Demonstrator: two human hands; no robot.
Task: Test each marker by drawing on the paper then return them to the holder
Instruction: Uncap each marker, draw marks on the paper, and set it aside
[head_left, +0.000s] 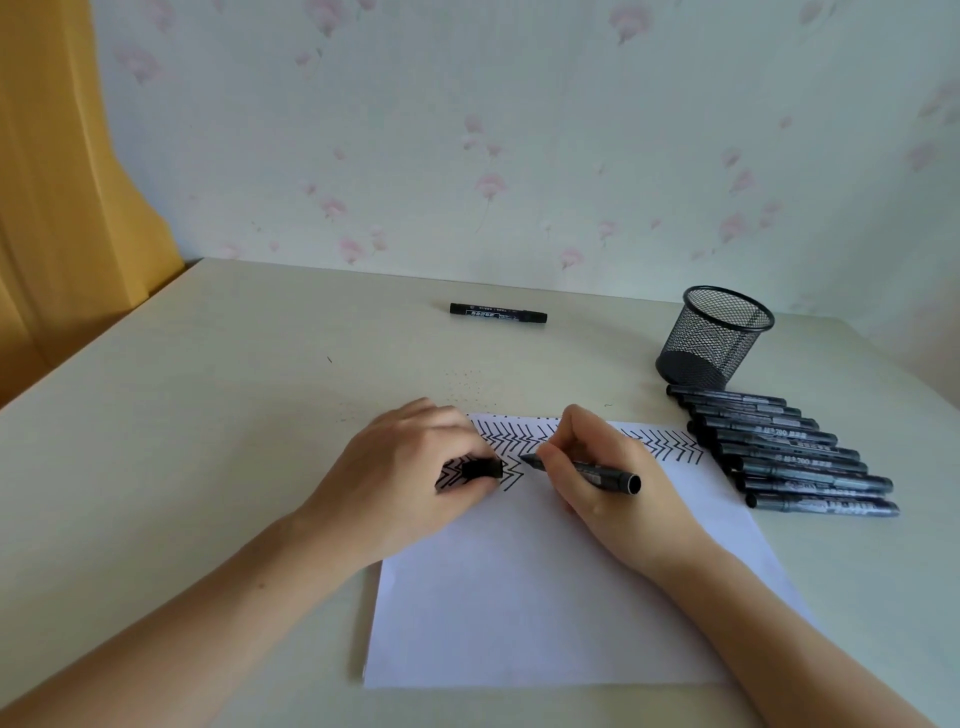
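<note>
A white sheet of paper (545, 597) lies on the table, with black zigzag marks along its far edge. My right hand (613, 483) grips an uncapped black marker (602, 474), its tip pointing left just over the marks. My left hand (410, 467) rests on the paper's left part and holds the black cap (483, 469) in curled fingers. A black mesh holder (714, 335) stands at the back right and looks empty. Several black markers (789, 452) lie in a row beside the paper, just in front of the holder.
One more capped black marker (497, 313) lies alone at the far middle of the beige table (208, 389). A flowered wall runs behind the table, and a yellow curtain (62, 182) hangs at the left. Small ink specks dot the table beyond the paper.
</note>
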